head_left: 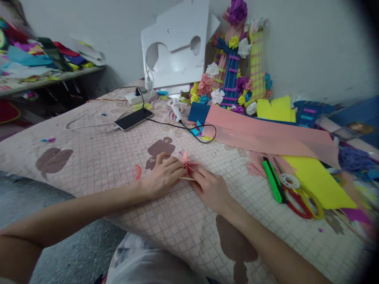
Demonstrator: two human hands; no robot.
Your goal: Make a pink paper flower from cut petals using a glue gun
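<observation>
A pink folded-paper flower (187, 161) with pointed petals is between my two hands, over the tablecloth in the middle of the view. My left hand (166, 173) has its fingers closed on the flower's left side. On the right side, my right hand (211, 186) pinches it with bent fingers. A thin pale stick (187, 178) runs between the hands just below the flower; my fingers hide both its ends. Left of my left hand lies a small red scribble-like shape (137, 172).
Scissors (300, 203), a green cutter (274, 179), yellow paper (319, 181) and long pink paper (266, 134) lie to the right. A white glue gun (175, 109), a phone (134, 119) and a power strip (140, 96) with cords are further back. Paper-flowered guitar shapes (232, 75) lean on the wall.
</observation>
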